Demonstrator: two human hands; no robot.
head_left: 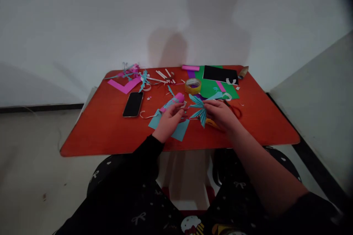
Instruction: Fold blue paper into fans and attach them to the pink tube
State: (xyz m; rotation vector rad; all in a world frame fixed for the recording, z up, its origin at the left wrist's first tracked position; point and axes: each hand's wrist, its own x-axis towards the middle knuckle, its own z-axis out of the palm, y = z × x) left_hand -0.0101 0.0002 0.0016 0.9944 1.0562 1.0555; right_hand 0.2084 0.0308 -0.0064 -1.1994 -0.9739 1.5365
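My right hand (pixel 221 114) pinches a pleated light-blue paper shape (pixel 200 107), folded like a fan or butterfly, by its right side above the table's front half. My left hand (pixel 171 118) is a short way to the left, fingers stretched toward the folded paper and slightly apart, apparently holding nothing. Beneath it lies a flat light-blue paper sheet (pixel 180 131). Just behind the left hand is a pink paper roll (pixel 179 97). Scissors with orange-red handles (pixel 235 110) lie beyond my right hand, and a yellow-handled tool (pixel 213 123) is partly hidden below it.
On the orange table (pixel 93 132) a phone (pixel 133 104) lies at left, near a pink paper strip (pixel 125 86) and paper scraps (pixel 132 70). A tape roll (pixel 193 86), green sheet (pixel 209 89) and black sheet (pixel 220 74) lie toward the back. A wall stands behind.
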